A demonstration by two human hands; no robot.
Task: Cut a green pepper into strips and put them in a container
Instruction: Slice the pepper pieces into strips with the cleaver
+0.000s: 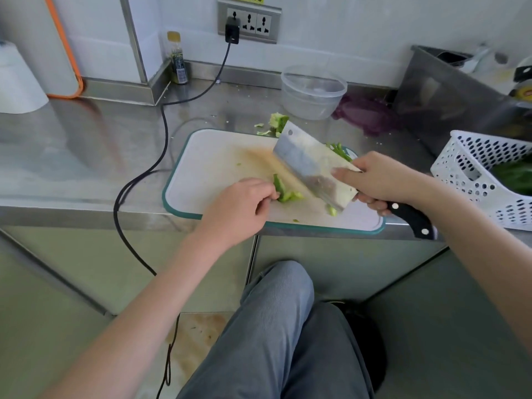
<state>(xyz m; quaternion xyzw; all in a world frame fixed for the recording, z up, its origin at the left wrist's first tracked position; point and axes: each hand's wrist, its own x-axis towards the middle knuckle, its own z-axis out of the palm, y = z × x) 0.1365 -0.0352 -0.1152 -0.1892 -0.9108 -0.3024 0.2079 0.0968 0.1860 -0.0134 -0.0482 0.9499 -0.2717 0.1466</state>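
A white cutting board [218,156] with a teal rim lies at the counter's front edge. My left hand [241,205] pinches a green pepper piece [283,190] down on the board. My right hand [380,180] grips the black handle of a cleaver [311,165], forefinger laid along the blade. The blade stands edge-down just right of the pepper piece. Cut green strips [339,149] lie behind the blade at the board's far right. The pepper core and scraps [276,123] sit on the counter beyond the board. A clear plastic container [313,92] stands further back.
A purple lid [365,113] lies right of the container. A white perforated basket [472,168] with greens stands at the right edge. A black power cable [164,133] runs from the wall socket over the counter edge. A bottle [178,57] stands in the corner.
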